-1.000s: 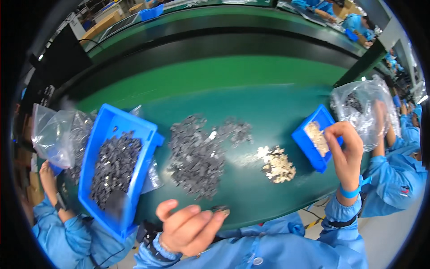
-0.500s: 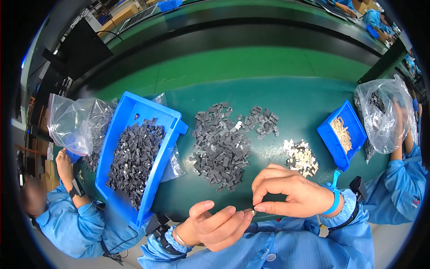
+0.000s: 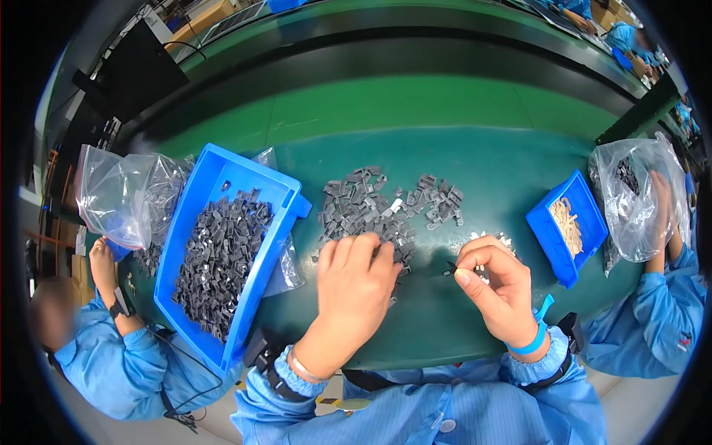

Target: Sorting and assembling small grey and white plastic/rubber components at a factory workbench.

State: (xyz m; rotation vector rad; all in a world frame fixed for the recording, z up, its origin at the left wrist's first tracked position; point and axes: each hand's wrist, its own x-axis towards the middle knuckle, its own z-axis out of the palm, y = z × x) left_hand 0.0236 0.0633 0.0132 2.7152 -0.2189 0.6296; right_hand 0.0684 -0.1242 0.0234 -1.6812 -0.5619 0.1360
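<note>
L hand [image 3: 356, 288] has its fingers curled down at the near edge of the pile of dark-grey parts [image 3: 363, 202] mid-table (tips hidden, so can't tell if they've got one or not). R hand [image 3: 500, 293] pinches a small black part [image 3: 450, 269] btwn thumb & forefinger, a bit L of the pale pieces [image 3: 506, 239], which it partly covers. To do this well, I'd say pick one pc at a time from the loose edge w/ a light touch, & keep the R pinch steady w/ the part's free end exposed.
</note>
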